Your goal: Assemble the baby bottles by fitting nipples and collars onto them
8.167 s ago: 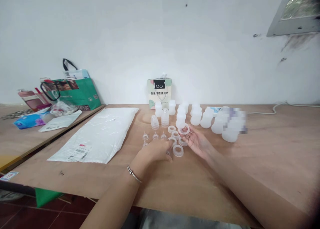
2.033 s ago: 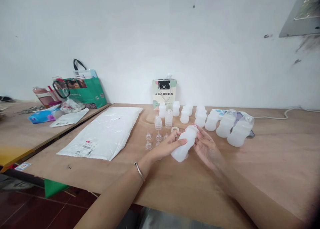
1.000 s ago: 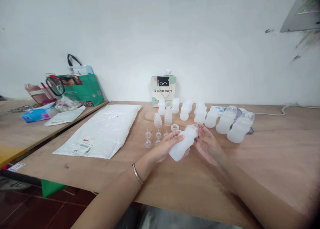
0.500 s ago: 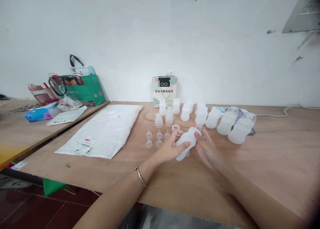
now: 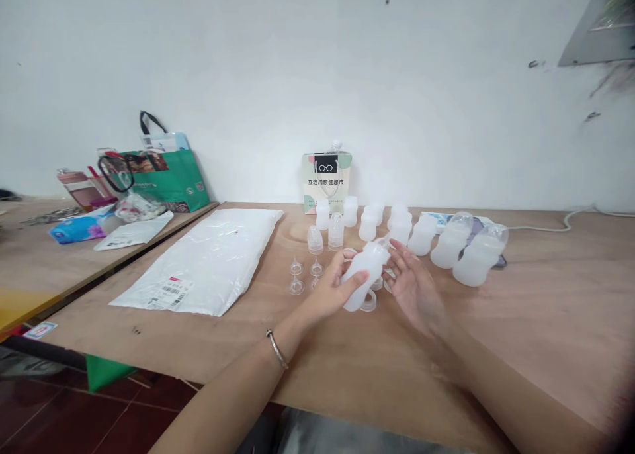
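Note:
A frosted baby bottle (image 5: 364, 275) is tilted up to the right in my left hand (image 5: 333, 288), whose thumb and fingers wrap its body. A clear nipple (image 5: 383, 241) tops its neck. Beside that neck is my right hand (image 5: 414, 285), open with its fingers apart; the index fingertip is close to the nipple, and I cannot tell whether it touches. Below the bottle lies a white ring (image 5: 369, 300). Loose clear nipples (image 5: 296, 286) stand to the left, some hidden behind my left hand. Two clear caps (image 5: 315, 239) stand behind them.
Several frosted bottles (image 5: 421, 235) line the back of the wooden table (image 5: 238, 348). Two capped bottles (image 5: 473, 259) stand to the right. A white mailing bag (image 5: 208, 262) lies left. A paper bag (image 5: 327, 182) leans on the wall, and a green bag (image 5: 173, 176) stands far left.
My right hand has let go of the bottle's neck and its fingers have spread. The bottle, still in my left hand, has shifted slightly left and up, uncovering the white ring.

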Demonstrator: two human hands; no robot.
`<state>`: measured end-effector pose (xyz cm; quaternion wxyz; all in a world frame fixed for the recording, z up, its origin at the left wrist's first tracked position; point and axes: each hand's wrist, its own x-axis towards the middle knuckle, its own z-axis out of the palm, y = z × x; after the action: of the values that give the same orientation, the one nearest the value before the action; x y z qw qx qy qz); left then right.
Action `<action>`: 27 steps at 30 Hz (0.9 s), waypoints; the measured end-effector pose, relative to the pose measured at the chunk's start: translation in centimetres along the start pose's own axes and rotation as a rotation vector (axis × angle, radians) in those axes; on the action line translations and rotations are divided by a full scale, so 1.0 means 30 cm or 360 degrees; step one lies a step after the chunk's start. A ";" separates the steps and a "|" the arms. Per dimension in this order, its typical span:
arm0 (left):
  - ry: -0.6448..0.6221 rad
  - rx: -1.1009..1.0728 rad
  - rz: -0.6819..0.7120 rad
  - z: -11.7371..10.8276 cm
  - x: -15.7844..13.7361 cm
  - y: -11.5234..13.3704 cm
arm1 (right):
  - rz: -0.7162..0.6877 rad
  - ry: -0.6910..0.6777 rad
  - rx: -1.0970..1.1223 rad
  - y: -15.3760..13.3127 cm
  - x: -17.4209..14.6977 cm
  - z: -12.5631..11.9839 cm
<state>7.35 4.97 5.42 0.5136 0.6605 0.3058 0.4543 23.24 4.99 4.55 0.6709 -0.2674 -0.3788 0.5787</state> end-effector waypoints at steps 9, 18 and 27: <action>0.0374 -0.0158 0.0017 -0.031 0.024 -0.002 | 0.0053 -0.0199 -0.0023 -0.012 -0.022 0.011; -0.0348 -0.0287 -0.0185 -0.001 -0.016 0.025 | 0.0232 -0.0316 -0.0060 0.001 -0.023 0.021; -0.0257 -0.0088 -0.0050 0.013 -0.017 0.009 | 0.0153 -0.0298 -0.0147 0.009 -0.022 0.001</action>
<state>7.51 4.30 5.50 0.5617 0.6757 0.2611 0.3998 23.02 4.39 4.23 0.5910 -0.2607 -0.4529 0.6145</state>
